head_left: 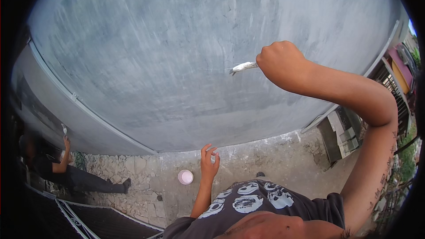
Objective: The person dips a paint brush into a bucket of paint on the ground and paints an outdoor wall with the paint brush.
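Observation:
My right hand (283, 65) is raised in front of the grey wall (177, 75), its fingers closed round the handle of a paintbrush (244, 67). White paint coats the brush, and its bristles point left, close to or against the wall; I cannot tell which. Lower down, my left hand (209, 161) hangs near the foot of the wall with its fingers loosely bent and apart, nothing visible in it. To its left on the ground stands a small round pot (185, 177) with pale pink-white contents.
At the far left, another person (57, 168) holds a brush (64, 129) to the adjoining wall. A pipe (95, 110) runs down the wall joint. Broken paving (135, 170) lies at left; a dark box-like object (338, 135) stands at right. Metal railing (73, 219) crosses the lower left.

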Demonstrator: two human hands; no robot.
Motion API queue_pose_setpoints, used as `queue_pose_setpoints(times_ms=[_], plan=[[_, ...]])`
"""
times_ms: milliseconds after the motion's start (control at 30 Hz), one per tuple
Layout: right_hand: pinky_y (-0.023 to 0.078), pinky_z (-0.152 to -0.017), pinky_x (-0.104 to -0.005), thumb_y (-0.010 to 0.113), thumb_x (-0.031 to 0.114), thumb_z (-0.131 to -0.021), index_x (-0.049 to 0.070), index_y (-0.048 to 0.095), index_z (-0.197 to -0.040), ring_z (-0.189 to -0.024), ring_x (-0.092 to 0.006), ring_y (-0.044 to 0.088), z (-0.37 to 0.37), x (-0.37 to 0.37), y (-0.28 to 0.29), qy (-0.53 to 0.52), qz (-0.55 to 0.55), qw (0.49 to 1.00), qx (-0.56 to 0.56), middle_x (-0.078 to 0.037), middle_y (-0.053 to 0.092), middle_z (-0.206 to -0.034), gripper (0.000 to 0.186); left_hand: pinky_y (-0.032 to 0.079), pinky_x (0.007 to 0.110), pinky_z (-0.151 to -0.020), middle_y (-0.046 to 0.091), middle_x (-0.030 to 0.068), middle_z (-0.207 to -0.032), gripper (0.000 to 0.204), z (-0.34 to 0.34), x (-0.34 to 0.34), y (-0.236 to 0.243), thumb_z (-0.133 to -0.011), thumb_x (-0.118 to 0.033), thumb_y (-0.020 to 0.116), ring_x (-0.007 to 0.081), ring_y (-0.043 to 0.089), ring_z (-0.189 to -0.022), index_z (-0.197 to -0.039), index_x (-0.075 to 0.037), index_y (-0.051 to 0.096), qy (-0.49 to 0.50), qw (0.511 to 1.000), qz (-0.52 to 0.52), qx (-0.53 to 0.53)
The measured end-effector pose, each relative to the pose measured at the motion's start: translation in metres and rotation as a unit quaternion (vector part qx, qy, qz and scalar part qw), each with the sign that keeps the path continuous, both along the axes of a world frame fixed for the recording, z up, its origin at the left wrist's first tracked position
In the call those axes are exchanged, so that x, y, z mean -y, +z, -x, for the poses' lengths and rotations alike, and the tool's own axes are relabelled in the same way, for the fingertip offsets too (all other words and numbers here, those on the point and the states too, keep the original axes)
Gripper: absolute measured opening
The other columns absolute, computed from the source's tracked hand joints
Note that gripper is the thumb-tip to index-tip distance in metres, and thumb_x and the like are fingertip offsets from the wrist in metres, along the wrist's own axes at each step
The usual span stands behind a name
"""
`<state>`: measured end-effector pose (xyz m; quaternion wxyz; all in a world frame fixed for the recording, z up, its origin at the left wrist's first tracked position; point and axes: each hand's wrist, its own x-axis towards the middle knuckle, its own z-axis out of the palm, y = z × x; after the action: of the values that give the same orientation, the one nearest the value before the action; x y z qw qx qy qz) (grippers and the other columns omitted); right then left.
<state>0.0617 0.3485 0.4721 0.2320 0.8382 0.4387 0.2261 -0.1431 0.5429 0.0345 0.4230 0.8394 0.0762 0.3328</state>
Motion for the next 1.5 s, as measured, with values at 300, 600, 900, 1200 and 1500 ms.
queue_pose_setpoints(times_ms=[300, 600, 900, 1200, 1500], plan=[[0.056, -0.065, -0.0434, 0.060, 0.006, -0.091, 0.003, 0.070, -0.088, -0.071, -0.0305, 0.072, 0.027, 0.035, 0.173, -0.130, -0.234, 0.899, 0.347, -0.017, 0.071, -0.076, 0.011, 0.053, 0.036, -0.080, 0.055, 0.0170, -0.136, 0.027, -0.017, -0.002, 0.000, -0.091, 0.000, 0.068, 0.0214, 0.066, -0.082, -0.118, -0.003, 0.065, -0.044, 0.999, -0.004, 0.004], [0.055, -0.062, -0.0410, 0.068, 0.007, -0.090, 0.005, 0.076, -0.096, -0.070, -0.0301, 0.070, 0.004, 0.007, 0.081, -0.043, -0.101, 0.983, 0.149, -0.014, 0.069, -0.076, 0.010, 0.053, 0.034, -0.082, 0.054, 0.0174, -0.136, 0.028, 0.010, -0.014, -0.001, -0.092, 0.000, 0.067, 0.0202, 0.064, -0.082, -0.119, -0.002, 0.065, 0.013, 1.000, -0.003, -0.006], [0.054, -0.063, -0.0440, 0.062, 0.009, -0.093, 0.003, 0.071, -0.098, -0.071, -0.0320, 0.070, 0.012, 0.028, 0.143, -0.054, -0.197, 0.946, 0.253, -0.015, 0.070, -0.075, 0.011, 0.054, 0.035, -0.076, 0.056, 0.0162, -0.135, 0.028, 0.015, -0.007, -0.004, -0.091, 0.000, 0.068, 0.0206, 0.067, -0.079, -0.118, -0.004, 0.066, 0.012, 1.000, -0.005, -0.004], [0.053, -0.048, -0.0339, 0.069, 0.001, -0.083, 0.000, 0.064, -0.098, -0.058, -0.0239, 0.070, -0.005, 0.011, 0.031, -0.070, -0.159, 0.967, 0.184, -0.010, 0.066, -0.062, 0.016, 0.054, 0.035, -0.077, 0.056, 0.0162, -0.135, 0.028, 0.028, -0.009, -0.009, -0.091, 0.000, 0.068, 0.0209, 0.067, -0.080, -0.118, -0.004, 0.065, 0.042, 0.999, 0.007, -0.008], [0.053, -0.059, -0.0449, 0.064, 0.010, -0.093, 0.003, 0.068, -0.091, -0.066, -0.0335, 0.067, -0.023, 0.024, 0.057, -0.037, -0.197, 0.968, 0.154, -0.015, 0.068, -0.074, 0.008, 0.054, 0.035, -0.078, 0.056, 0.0160, -0.134, 0.028, 0.034, -0.003, -0.010, -0.091, 0.000, 0.068, 0.0206, 0.066, -0.078, -0.118, -0.004, 0.065, 0.043, 0.999, 0.007, -0.013]])
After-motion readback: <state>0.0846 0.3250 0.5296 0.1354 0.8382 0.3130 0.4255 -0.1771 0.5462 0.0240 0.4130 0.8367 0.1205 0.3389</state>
